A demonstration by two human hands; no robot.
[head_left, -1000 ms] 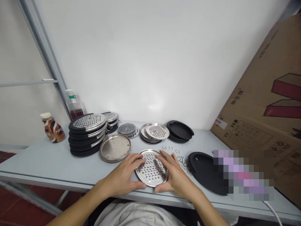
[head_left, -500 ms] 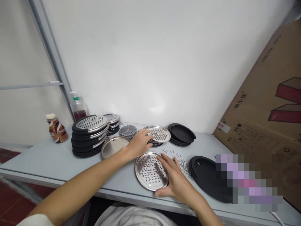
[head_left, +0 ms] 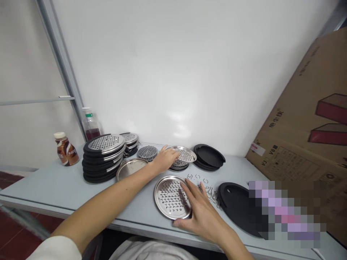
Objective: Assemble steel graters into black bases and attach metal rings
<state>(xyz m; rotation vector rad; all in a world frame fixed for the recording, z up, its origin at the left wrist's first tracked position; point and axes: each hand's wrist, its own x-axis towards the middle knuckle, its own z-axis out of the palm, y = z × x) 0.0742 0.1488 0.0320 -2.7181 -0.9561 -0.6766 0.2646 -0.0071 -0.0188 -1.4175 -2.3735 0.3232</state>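
Left hand (head_left: pixel 166 160) has moved off the near grater disc (head_left: pixel 169 199) and grasps the upper disc (head_left: pixel 187 154) behind it, leaving the right hand (head_left: pixel 200 207), grip spread and unclenched, alone at the near grater disc's right edge.

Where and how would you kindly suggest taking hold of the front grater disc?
Probably by its rim, from the left: the front grater disc has a smooth round edge around a middle punched with holes, and the right hand already covers its right side.
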